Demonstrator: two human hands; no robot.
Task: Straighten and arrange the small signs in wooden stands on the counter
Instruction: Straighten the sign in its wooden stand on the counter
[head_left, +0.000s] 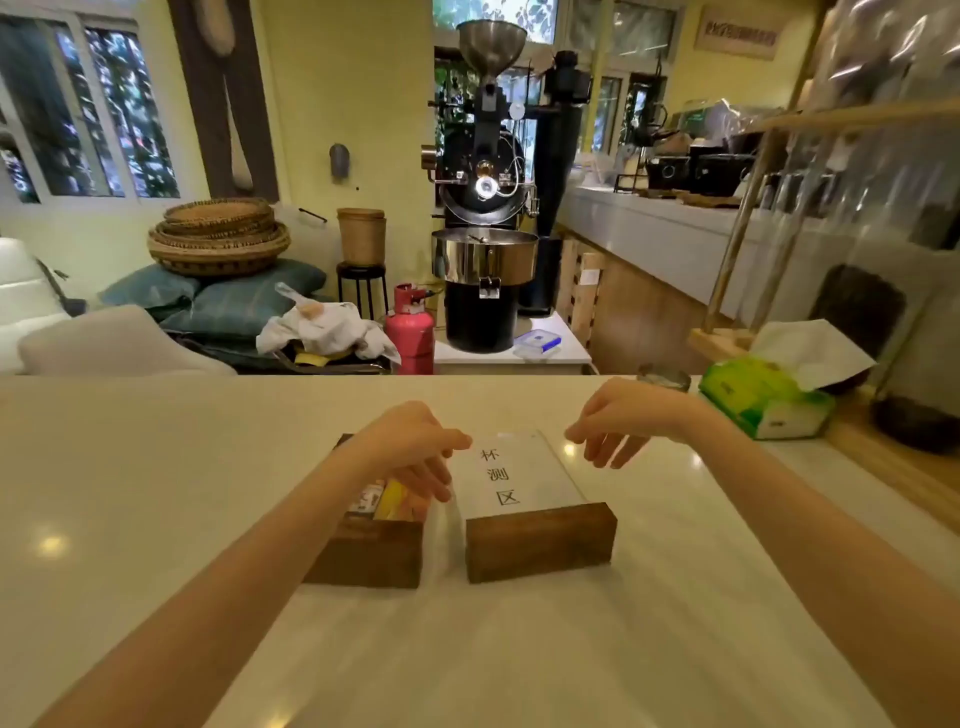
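Note:
Two dark wooden stands sit side by side on the pale counter (156, 493). The right stand (540, 540) holds a clear sign (511, 475) with three black characters, leaning away from me. The left stand (366, 556) holds a colourful card (387, 501), mostly hidden by my left hand (415, 447). That hand hovers over the card, fingers spread and reaching toward the clear sign's left edge. My right hand (615, 423) hangs just right of the sign's top corner, fingers apart, holding nothing.
A green tissue pack (763, 397) lies at the counter's right, beside a wooden shelf frame (737, 249) with glass jars. A small glass (662, 376) stands behind my right wrist. A black coffee roaster (485, 208) and a red gas cylinder (410, 332) stand beyond the counter.

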